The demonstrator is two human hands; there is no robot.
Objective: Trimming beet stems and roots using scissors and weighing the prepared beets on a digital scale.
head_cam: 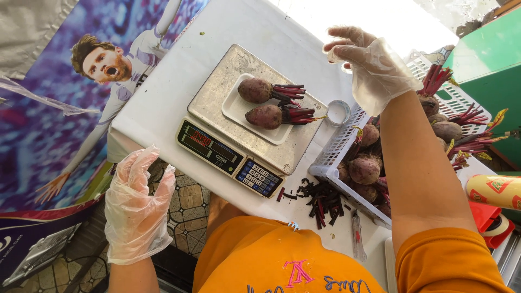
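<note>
Two beetroots (264, 103) rest on a white tray (233, 108) atop the scale (244, 116); gloved left hand (138, 206) hangs slack off the table's (173, 81) near edge, right hand (369, 65) hovers empty over the basket (336, 152), weighing seemingly underway

I see hard daylight from the top, blowing out the far bench (380, 21) to white glare. The foreground is sharp, shadows are short, and the frame edges bend slightly.

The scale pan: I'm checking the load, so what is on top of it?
A white foam tray lies on the scale pan, holding two beetroots with trimmed red stems. The pan surface beneath the tray is covered and cannot be seen.
</note>
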